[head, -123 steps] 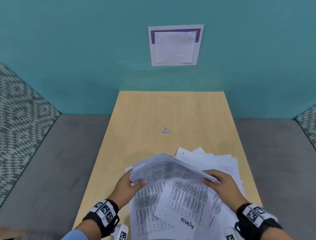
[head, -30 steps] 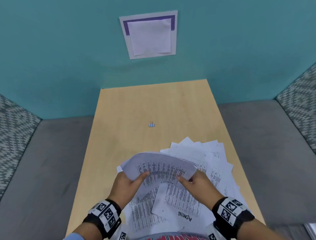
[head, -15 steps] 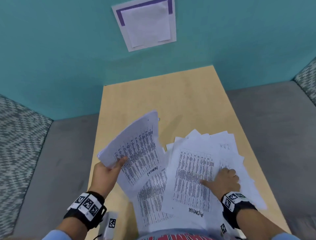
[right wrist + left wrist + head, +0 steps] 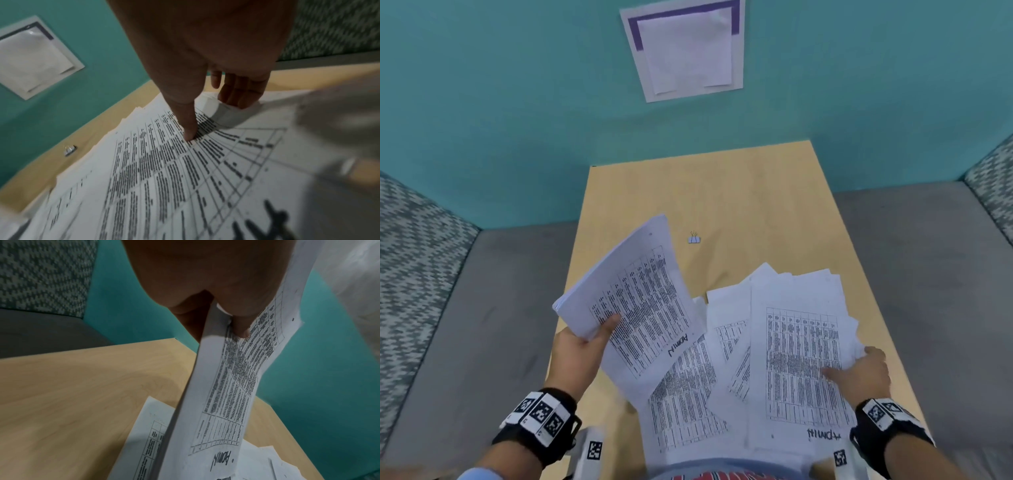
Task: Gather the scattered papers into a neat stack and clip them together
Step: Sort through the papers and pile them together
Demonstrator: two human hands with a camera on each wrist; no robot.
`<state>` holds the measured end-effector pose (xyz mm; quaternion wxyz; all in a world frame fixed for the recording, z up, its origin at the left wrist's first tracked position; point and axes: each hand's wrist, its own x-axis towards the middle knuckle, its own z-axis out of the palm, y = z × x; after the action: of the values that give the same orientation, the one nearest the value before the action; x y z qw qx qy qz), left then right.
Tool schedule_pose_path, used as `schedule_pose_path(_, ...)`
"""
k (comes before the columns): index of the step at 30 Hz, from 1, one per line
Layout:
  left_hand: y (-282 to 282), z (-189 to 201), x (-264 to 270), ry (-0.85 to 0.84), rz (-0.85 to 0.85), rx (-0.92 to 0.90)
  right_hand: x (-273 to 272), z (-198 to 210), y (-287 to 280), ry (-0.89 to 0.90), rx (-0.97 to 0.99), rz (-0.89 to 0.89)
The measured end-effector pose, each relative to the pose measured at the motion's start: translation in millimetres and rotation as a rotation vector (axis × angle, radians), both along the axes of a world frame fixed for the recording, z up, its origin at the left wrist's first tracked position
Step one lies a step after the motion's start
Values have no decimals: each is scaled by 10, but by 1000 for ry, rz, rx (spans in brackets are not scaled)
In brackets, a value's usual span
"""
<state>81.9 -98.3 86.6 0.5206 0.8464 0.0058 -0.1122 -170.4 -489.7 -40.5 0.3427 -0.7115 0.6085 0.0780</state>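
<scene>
A bundle (image 4: 633, 301) of printed sheets is held up off the counter (image 4: 722, 192) by the left hand (image 4: 578, 346), tilted, its far corner raised toward the wall. The grip is a pinch at the bundle's near left edge: thumb (image 4: 607, 325) on the printed top face, the other fingers underneath, as seen in the left wrist view, where the bundle's edge (image 4: 197, 386) runs down between thumb and fingers. "ADMIN" is handwritten near the bundle's lower edge.

The loose sheets (image 4: 729, 346) are fanned over the near right part of the counter, overlapping one another, some under the raised bundle's lower corner. The top sheet (image 4: 798, 363), also marked "ADMIN", lies on the right of the pile. It is gripped at its right edge by the right hand (image 4: 859, 370): thumb (image 4: 189, 126) pressed down on the printed table, the fingers (image 4: 240, 92) curled round the upturned paper edge. The sheet's edge is seen lifted and bent at that grip; the rest lies flat.

The clip (image 4: 694, 238) lies alone on bare counter beyond the pile, well apart from both hands, just right of the bundle's raised top corner in the head view. It is also seen small and blurred in the right wrist view (image 4: 69, 150).

A paper notice (image 4: 685, 51) is fixed on the teal wall.
</scene>
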Motion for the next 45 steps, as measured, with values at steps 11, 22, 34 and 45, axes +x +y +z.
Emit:
schedule_pose_path(11, 175, 48, -92, -29, 34, 25, -69, 270, 5, -231, -83, 190)
schedule_pose_path(22, 270, 74, -143, -31, 116, 47, -446, 541, -426, -485, 185, -31)
schedule_pose_path(34, 285, 85, -258, -27, 151, 65, -248, 261, -334, -269, 264, 170)
schedule_pose_path(45, 288, 107, -198, -43, 155, 61, -302, 707, -725, -373, 154, 74)
